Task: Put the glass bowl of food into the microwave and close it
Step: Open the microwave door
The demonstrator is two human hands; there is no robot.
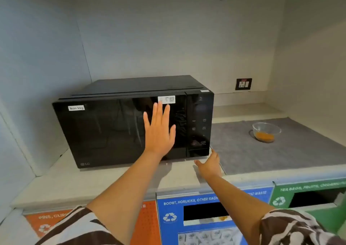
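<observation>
A black microwave [104, 130] stands on the counter with its door shut and a "Non-Veg" label at the top left. My left hand [159, 130] lies flat on the right part of the door, fingers spread upward. My right hand [209, 165] reaches toward the lower right corner of the microwave, below the control panel, with its fingers extended and holding nothing. A clear glass bowl [266, 132] with orange food in the bottom sits on a grey mat [280, 151] to the right of the microwave, apart from both hands.
A wall socket [243, 84] is on the back wall right of the microwave. Below the counter edge are waste bins with orange [46, 224], blue [187, 203] and green [280, 198] labels and open slots. Walls close in on the left and right.
</observation>
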